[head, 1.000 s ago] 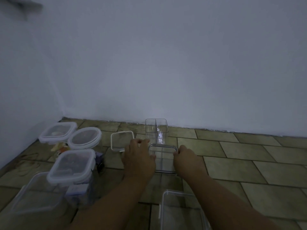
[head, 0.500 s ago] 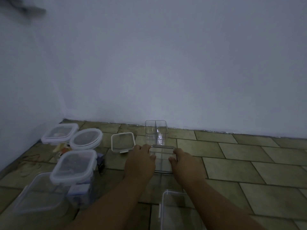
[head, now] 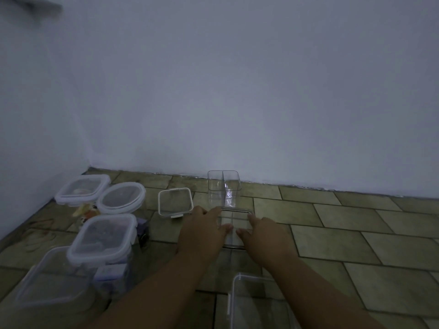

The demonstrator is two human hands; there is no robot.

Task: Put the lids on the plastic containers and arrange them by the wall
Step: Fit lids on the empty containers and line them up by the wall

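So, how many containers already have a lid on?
3, all at the left: a square one in the corner, a round one beside it, and a square one nearer the camera. The dim light may hide others.

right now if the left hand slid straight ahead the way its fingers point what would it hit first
Probably the open divided clear container near the wall; the left hand points toward it while pressing the clear lid. Depth is unclear, so it might slip just left of it.
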